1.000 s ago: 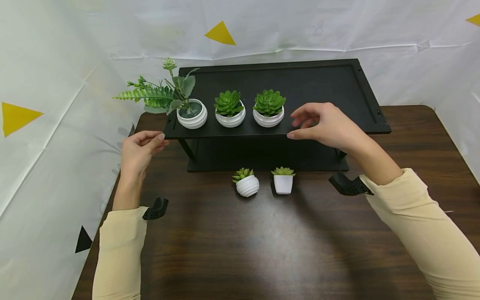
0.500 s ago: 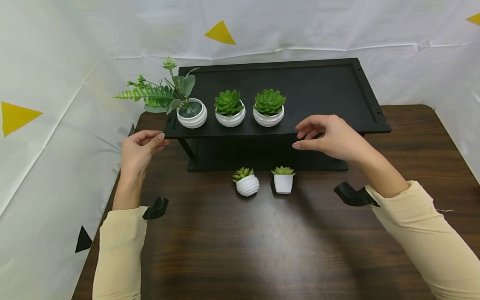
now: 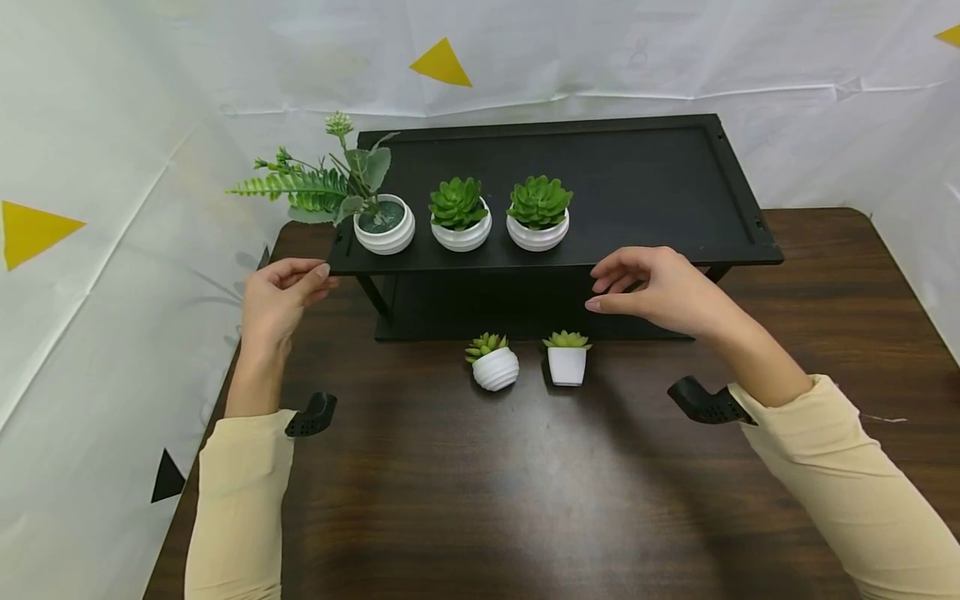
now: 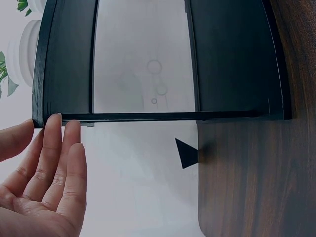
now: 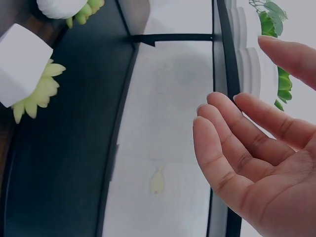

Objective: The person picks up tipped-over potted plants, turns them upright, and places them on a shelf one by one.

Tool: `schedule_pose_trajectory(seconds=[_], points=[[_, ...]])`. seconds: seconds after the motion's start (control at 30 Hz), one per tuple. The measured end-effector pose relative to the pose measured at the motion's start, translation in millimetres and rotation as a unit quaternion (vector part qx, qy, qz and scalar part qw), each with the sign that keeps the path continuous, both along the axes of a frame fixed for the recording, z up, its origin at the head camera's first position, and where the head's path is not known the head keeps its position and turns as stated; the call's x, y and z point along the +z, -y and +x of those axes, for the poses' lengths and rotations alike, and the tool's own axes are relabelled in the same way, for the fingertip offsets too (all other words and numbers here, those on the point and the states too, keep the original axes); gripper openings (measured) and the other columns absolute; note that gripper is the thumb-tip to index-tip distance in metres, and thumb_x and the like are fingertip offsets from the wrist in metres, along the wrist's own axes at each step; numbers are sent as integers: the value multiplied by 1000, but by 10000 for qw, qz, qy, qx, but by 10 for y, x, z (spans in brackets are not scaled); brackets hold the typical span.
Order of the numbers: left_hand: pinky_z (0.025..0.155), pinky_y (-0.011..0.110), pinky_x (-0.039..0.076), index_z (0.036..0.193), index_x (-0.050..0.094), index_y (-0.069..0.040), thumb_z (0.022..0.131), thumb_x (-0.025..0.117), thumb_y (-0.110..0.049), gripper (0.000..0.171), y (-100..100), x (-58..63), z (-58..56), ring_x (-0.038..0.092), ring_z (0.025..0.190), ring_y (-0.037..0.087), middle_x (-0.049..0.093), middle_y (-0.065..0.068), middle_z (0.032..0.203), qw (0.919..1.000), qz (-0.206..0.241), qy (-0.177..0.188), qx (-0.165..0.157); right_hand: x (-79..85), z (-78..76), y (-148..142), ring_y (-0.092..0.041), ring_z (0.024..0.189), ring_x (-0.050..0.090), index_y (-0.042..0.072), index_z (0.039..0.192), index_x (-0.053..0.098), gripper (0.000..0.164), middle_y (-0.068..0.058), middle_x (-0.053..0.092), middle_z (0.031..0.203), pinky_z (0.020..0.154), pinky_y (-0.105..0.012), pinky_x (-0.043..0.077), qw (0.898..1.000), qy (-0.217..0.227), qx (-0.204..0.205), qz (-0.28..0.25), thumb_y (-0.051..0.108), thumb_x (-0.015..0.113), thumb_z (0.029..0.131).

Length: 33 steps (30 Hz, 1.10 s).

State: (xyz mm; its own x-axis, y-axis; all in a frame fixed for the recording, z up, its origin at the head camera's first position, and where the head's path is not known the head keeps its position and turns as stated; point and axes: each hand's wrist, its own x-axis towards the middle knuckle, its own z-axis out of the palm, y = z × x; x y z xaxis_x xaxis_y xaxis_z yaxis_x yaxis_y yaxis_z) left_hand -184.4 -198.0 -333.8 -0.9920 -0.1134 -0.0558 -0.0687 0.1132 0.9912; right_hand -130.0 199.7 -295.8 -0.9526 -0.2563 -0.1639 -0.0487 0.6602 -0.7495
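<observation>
My left hand (image 3: 281, 300) pinches the front left corner of a black two-tier shelf (image 3: 637, 183). In the left wrist view the thumb and fingertips (image 4: 52, 123) lie on either side of the top board's edge. My right hand (image 3: 660, 292) hovers before the shelf's front edge, fingers loosely bent and holding nothing. On the top board stand a leafy plant in a white pot (image 3: 386, 229) and two green succulents in round white pots, one left (image 3: 459, 208) and one right (image 3: 540, 208). The right one is nearest my right hand.
Before the lower board, a small succulent in a round, tilted white pot (image 3: 495, 368) and another in a square white pot (image 3: 567, 362) stand on the brown wooden table (image 3: 480, 483). White sheeting (image 3: 600, 50) with yellow triangles hangs behind and at the sides.
My right hand has moved down and slightly right, from over the top board's front edge to in front of it. The left hand and the plants stay where they were.
</observation>
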Motion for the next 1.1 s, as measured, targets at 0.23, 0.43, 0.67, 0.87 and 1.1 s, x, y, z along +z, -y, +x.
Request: schedule_pose_trajectory(seconds=[0.23, 0.43, 0.67, 0.87, 1.1], points=[[62, 15, 52, 98, 62, 8, 85, 64, -4, 18, -2, 0, 1, 65, 66, 7, 67, -3, 70, 10000, -77, 11, -10, -78, 20, -22, -17, 84, 57, 3, 107, 62, 35, -6, 63, 93, 68, -28, 46, 9998, 18, 129, -116, 24, 72, 81], [62, 15, 52, 97, 61, 9, 85, 63, -3, 17, 0, 2, 4, 65, 65, 6, 67, -3, 69, 10000, -18, -10, -11, -203, 34, -47, -18, 85, 57, 2, 108, 61, 36, -7, 62, 95, 68, -28, 47, 9995, 153, 199, -190, 24, 71, 82], [64, 16, 53, 98, 61, 9, 85, 65, -4, 20, -8, 6, 7, 66, 67, 9, 67, -2, 72, 10000, 10, 27, 10, -431, 64, -38, -18, 83, 58, 2, 105, 62, 32, -8, 63, 93, 69, -28, 48, 9993, 199, 194, -232, 21, 71, 81], [64, 16, 52, 100, 61, 10, 85, 65, -5, 22, -6, 8, 5, 66, 68, 8, 67, -1, 73, 10000, 19, 57, 1, -623, 89, -26, -19, 81, 58, 2, 102, 62, 29, -8, 62, 91, 66, -29, 48, 9995, 188, 135, -211, 18, 72, 80], [64, 16, 53, 97, 61, 9, 84, 65, -4, 19, -2, 3, 2, 66, 68, 10, 67, -2, 70, 10000, 62, -16, -8, -839, 154, -11, -21, 82, 58, -1, 104, 62, 33, -10, 62, 93, 68, -31, 48, 9992, 302, -25, -268, 20, 72, 80]])
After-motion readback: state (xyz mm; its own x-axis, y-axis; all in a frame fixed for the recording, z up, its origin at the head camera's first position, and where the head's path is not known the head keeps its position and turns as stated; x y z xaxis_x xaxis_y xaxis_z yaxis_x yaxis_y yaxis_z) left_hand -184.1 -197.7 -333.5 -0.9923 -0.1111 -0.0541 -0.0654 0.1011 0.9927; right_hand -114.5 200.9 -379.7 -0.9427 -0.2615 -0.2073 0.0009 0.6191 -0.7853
